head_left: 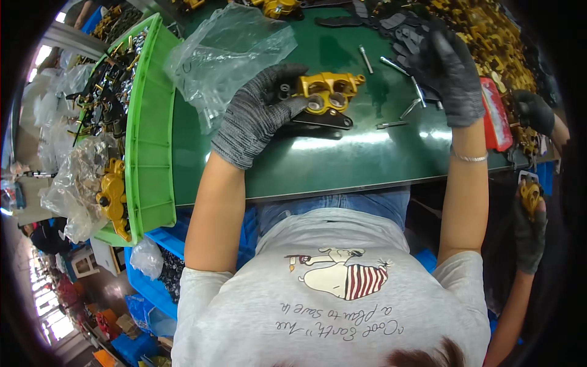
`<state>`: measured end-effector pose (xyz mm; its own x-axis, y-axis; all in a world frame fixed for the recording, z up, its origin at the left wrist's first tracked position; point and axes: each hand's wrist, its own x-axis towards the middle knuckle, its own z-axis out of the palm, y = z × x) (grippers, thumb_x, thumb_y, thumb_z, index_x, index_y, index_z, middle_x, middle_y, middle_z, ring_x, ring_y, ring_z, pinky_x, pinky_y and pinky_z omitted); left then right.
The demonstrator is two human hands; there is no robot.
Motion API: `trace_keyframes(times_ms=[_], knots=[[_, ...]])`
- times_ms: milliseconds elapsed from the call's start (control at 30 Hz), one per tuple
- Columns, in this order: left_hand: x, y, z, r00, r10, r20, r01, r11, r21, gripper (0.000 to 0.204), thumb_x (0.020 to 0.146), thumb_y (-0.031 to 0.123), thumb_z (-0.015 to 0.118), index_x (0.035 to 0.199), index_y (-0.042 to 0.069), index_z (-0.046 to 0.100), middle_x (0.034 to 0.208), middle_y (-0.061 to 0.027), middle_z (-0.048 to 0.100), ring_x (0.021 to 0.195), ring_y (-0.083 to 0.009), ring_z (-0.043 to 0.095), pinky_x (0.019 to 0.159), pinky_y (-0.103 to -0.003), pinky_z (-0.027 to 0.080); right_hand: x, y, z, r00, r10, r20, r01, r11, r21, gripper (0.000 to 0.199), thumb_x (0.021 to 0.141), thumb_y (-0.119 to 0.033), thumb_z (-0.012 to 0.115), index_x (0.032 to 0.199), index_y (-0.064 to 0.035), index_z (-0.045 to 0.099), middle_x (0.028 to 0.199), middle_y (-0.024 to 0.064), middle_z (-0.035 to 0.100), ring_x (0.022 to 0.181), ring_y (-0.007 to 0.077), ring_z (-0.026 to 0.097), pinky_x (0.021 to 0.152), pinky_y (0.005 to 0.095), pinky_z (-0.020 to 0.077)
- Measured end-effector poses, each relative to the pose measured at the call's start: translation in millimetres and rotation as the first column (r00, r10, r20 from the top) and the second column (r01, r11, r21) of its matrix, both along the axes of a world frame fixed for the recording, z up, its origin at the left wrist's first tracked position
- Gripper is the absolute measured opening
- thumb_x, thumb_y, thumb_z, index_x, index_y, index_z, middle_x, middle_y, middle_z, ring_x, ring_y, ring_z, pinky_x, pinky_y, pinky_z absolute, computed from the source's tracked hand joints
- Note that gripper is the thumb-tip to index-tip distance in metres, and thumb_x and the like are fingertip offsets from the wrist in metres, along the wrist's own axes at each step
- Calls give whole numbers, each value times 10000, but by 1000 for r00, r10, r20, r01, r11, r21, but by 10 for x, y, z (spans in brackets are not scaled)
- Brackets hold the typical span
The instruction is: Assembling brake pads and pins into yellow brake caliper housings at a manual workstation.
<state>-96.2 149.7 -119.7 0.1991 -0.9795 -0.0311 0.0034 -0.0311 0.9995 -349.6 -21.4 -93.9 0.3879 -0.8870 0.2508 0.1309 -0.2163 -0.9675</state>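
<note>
My left hand [260, 113], in a grey knit glove, grips a gold brake caliper [330, 92] above the green table. Two round bores face up in the caliper, and a black bracket [324, 118] lies along its near side. My right hand [449, 76], gloved too, reaches over a heap of dark brake pads [406, 30] at the back right. Its fingers look stretched out and apart, though dark against the pads; nothing shows held in them. Several silver pins [365, 59] lie loose on the table between my hands.
A green crate [150, 153] of metal parts stands at the left. Clear plastic bags [229, 52] lie behind my left hand. Gold parts [489, 37] are heaped at the far right, beside a red-and-white box [495, 116]. Another person's gloved hands [532, 113] work at the right.
</note>
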Motion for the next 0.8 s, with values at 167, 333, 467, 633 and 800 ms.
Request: trace_keyframes(times_ms=[167, 333, 467, 633, 800], knots=[[48, -21, 52, 988, -154, 6, 154, 988, 19, 376, 817, 130, 668, 1177, 54, 590, 1076, -88, 623, 1012, -155, 562, 902, -265, 442, 60, 510, 22, 966, 214, 145, -252, 903, 349, 326, 825, -219, 673, 1069, -50, 537, 984, 57, 577, 965, 141, 538, 822, 271, 461], [30, 48, 100, 966, -236, 109, 235, 972, 18, 377, 845, 140, 629, 1205, 45, 575, 1127, -78, 614, 1045, -154, 549, 932, -269, 420, 151, 1007, -35, 895, 445, -2, -434, 875, 215, 367, 800, -136, 693, 1096, -12, 515, 1044, 100, 591, 1022, 182, 568, 871, 300, 488], [6, 54, 133, 953, -295, 64, 296, 955, -16, 455, 848, 243, 589, 1240, 17, 543, 1142, -100, 604, 1052, -163, 536, 932, -294, 420, 53, 1155, 7, 894, 420, -155, -398, 904, 156, 473, 726, -173, 766, 1100, -15, 522, 968, 67, 587, 855, 155, 570, 688, 240, 490], [-3, 36, 179, 934, -343, -103, 347, 937, 29, 539, 809, 314, 589, 1246, 4, 533, 1162, -116, 591, 1055, -174, 535, 933, -303, 415, 25, 1297, 2, 909, 379, -173, -323, 903, 284, 424, 759, -118, 727, 1119, -19, 528, 974, 113, 595, 941, 172, 595, 834, 280, 493], [-12, 45, 127, 923, -384, 0, 384, 923, -24, 539, 807, 298, 584, 1258, 9, 521, 1183, -114, 580, 1066, -177, 536, 928, -307, 422, 6, 1344, -46, 927, 359, -105, -231, 769, 596, 518, 725, -179, 756, 1149, -2, 517, 788, 78, 613, 623, 123, 577, 524, 223, 464]])
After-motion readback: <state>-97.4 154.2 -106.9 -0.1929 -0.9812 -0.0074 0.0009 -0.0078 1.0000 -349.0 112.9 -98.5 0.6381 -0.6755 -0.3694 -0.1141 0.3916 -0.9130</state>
